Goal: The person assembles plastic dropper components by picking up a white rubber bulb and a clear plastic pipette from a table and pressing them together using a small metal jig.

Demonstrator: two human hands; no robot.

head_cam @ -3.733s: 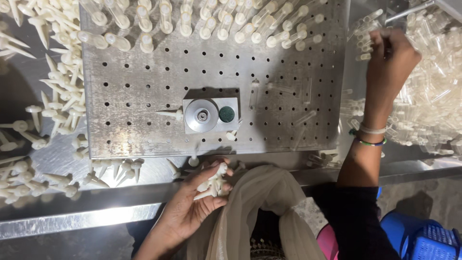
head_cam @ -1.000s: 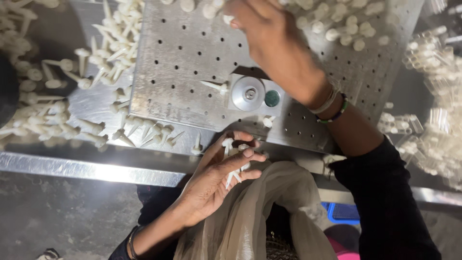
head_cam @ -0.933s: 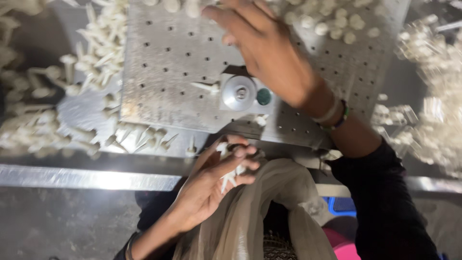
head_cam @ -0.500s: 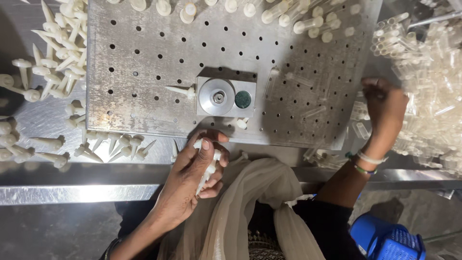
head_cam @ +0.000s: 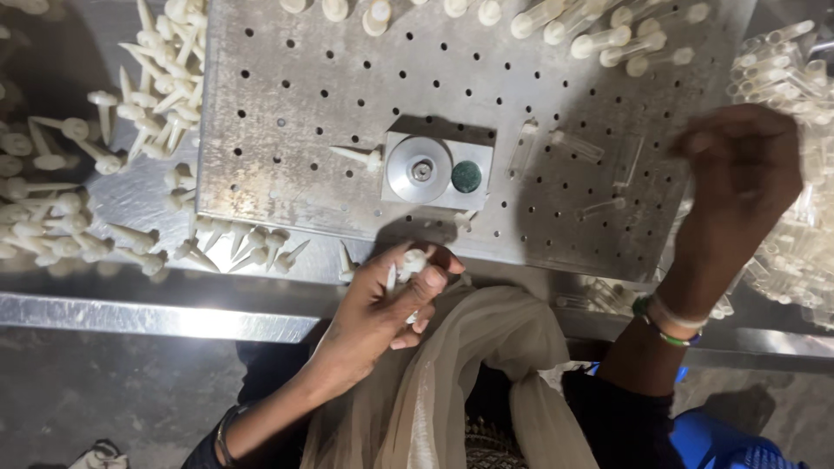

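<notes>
A few small cream plastic plungers (head_cam: pixel 408 265) are pinched in the curled fingers of the left hand (head_cam: pixel 382 304), just below the perforated metal plate (head_cam: pixel 287 113). Only its top rows hold parts; most holes are unfilled. The right hand (head_cam: pixel 738 174), blurred, reaches into clear plastic tubes (head_cam: pixel 799 217); its finger position cannot be told.

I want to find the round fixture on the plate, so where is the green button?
In the head view the green button sits mid-frame on the small square block, right of its round metal disc, on the perforated metal plate, just above the left hand.
</notes>
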